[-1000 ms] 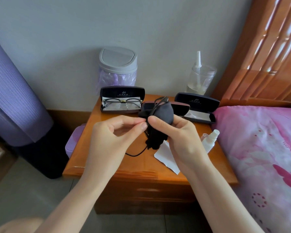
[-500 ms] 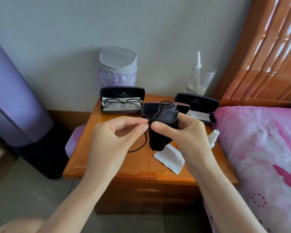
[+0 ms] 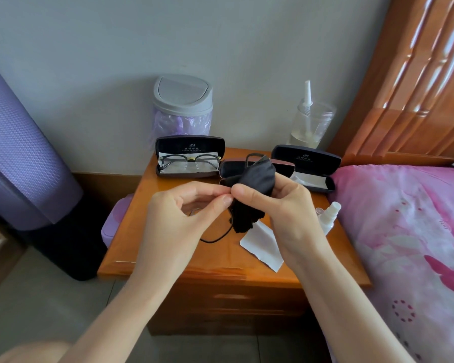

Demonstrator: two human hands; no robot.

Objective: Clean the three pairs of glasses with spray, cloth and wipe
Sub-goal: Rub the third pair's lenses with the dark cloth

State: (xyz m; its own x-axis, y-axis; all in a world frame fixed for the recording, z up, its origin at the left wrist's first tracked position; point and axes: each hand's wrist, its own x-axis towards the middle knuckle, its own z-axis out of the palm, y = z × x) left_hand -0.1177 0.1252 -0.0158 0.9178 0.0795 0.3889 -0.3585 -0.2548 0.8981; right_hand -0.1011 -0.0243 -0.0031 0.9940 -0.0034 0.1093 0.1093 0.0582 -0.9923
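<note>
Counted on the surface [image 3: 168, 247]: three open cases [image 3: 190, 145], one wipe [image 3: 262, 244], one spray bottle [image 3: 329, 218] half behind my right hand [image 3: 286, 213], and one pair of glasses [image 3: 190, 160] in the left case. A second pair [image 3: 216, 240] is held above the surface. My left hand [image 3: 178, 213] pinches what seems to be its frame end, and my right fingers [image 3: 249, 195] grasp the one black cloth [image 3: 257, 176] bunched over it, hiding the lenses.

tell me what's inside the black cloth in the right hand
A pair of glasses: a dark frame loop pokes out above the black cloth and a thin temple hangs below. The cloth hides the rest.
</note>
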